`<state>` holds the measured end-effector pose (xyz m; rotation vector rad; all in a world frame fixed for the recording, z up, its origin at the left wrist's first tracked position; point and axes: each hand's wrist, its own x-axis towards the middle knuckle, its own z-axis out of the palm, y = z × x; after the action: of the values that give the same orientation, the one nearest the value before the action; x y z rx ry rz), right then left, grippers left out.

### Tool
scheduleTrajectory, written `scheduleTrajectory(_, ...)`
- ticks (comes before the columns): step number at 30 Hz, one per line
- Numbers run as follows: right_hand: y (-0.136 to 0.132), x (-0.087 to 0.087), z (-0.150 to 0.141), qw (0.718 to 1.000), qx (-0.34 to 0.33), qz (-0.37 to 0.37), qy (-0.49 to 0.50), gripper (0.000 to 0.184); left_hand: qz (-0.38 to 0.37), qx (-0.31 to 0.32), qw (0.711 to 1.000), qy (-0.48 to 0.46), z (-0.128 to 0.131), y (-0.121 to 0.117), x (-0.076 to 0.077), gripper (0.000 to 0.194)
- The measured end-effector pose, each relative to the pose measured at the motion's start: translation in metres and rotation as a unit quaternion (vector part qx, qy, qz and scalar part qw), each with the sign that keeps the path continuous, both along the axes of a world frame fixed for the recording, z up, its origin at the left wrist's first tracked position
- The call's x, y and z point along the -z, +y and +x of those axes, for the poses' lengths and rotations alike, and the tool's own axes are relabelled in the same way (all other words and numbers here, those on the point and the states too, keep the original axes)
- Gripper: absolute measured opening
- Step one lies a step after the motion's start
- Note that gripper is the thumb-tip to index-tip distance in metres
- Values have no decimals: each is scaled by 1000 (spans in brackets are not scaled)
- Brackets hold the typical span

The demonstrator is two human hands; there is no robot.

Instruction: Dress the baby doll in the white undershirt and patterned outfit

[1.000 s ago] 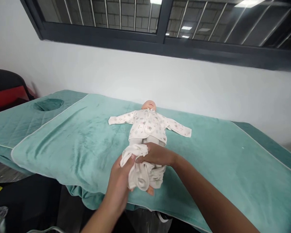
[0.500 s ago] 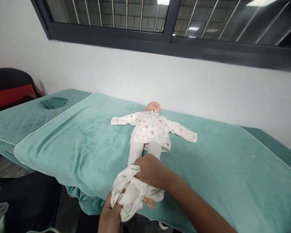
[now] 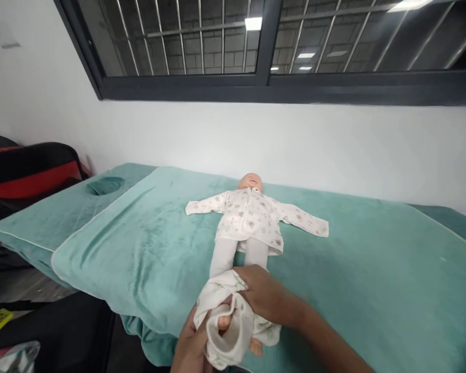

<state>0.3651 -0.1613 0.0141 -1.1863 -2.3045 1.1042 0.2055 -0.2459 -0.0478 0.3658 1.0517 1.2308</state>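
A baby doll (image 3: 251, 181) lies on its back, in a white printed shirt (image 3: 252, 215) with both sleeves spread and white legs (image 3: 223, 255) toward me. White baby pants (image 3: 217, 290) with a green print are bunched around its lower legs. At the lower left, my left hand (image 3: 192, 339) grips the pants near an open cuff (image 3: 236, 342), inside which one doll foot (image 3: 224, 322) shows. My right hand (image 3: 266, 295) is closed on the upper part of the pants, over the shins. The other foot (image 3: 256, 347) pokes out below the cloth.
The doll lies on a massage bed with a green cover (image 3: 147, 248) and a face hole (image 3: 104, 185) at the left. Behind it are a white wall and a barred window (image 3: 202, 88). Red and black chairs (image 3: 34, 176) and a black seat (image 3: 66, 331) stand left.
The cuff in my left hand has turned to show its round opening, with a doll foot visible inside. My right hand still holds the pants. The camera view has tilted upward.
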Motion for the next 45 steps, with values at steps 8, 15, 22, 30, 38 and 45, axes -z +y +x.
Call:
scheduleTrajectory(8, 3, -3, 15, 969, 55, -192, 144, 42, 168, 117, 947, 248, -35, 44, -14, 21)
scheduleTrajectory(15, 3, 2, 8, 964, 36, -177, 193, 44, 280, 0, 878, 389, -31, 79, -7, 18)
scheduleTrajectory(22, -3, 0, -1, 967, 82, -134, 200, 27, 360, -28, 735, 574, -32, 96, -1, 23)
scheduleTrajectory(30, 0, 4, -9, 962, 155, -78, 212, 28, 305, 120, 684, 652, -47, 130, -30, 26)
scheduleTrajectory(38, 22, -2, 13, 954, 286, 81, 38, 9, 273, 237, 860, 362, -50, 134, -39, 36)
scheduleTrajectory(45, 23, -13, 26, 955, 228, 128, 139, 23, 272, 167, 878, 356, -45, 144, -56, 26)
